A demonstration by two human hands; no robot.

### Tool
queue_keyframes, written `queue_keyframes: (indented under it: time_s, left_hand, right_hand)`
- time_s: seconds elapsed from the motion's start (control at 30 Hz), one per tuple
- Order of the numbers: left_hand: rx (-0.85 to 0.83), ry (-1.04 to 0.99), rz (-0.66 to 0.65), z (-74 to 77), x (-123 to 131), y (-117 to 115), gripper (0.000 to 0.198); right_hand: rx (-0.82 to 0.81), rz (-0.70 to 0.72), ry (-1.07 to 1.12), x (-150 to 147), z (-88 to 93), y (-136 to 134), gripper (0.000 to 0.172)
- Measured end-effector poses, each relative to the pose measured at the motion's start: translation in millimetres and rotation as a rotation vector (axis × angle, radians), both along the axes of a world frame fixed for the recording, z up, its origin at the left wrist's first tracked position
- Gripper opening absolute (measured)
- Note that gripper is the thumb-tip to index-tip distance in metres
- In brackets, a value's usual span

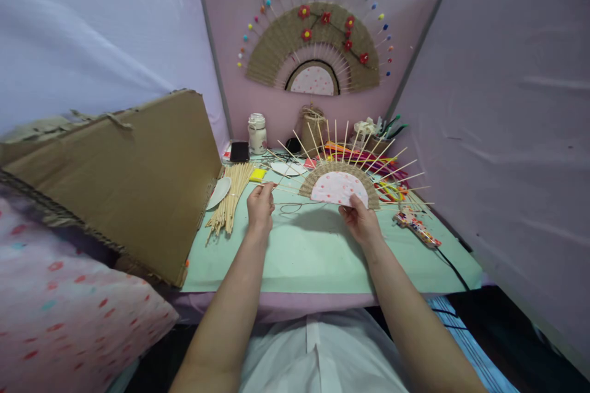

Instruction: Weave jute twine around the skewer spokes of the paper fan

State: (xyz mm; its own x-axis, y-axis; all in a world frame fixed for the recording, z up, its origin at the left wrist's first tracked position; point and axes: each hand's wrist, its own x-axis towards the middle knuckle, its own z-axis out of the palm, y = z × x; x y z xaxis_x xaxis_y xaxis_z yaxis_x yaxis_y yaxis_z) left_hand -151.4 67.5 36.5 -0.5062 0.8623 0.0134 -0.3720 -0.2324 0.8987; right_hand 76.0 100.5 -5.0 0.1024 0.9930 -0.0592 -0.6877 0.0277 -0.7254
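My right hand (360, 220) grips the lower edge of a half-round fan (318, 181), thumb on its spotted pink-white cloth centre (338, 187). Bare thin sticks spread out from the fan's woven brown band. At the fan's left side, my left hand (260, 206) is pinched closed on what looks like a thin strand of twine, near the tips of the leftmost sticks. A loop of thin twine (290, 208) hangs or lies below, between the two hands. The fan is held above the pale green table (304, 264).
Left are a bundle of sticks (233, 199), a white oval piece (218, 192) and a big cardboard sheet (138, 178). A glue gun (417, 227) lies right, cord trailing. Behind stand a white jar (257, 134) and twine roll (311, 126). A finished-looking fan (276, 49) hangs on the wall.
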Motion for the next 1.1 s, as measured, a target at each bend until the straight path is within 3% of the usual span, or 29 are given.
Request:
queue_keyframes:
  time_s: [1.1]
  left_hand:
    - [-0.024,0.000,-0.047,3.4,2.5,-2.5,0.024]
  right_hand:
    - [0.023,-0.013,-0.011,1.6,-4.0,1.8,0.034]
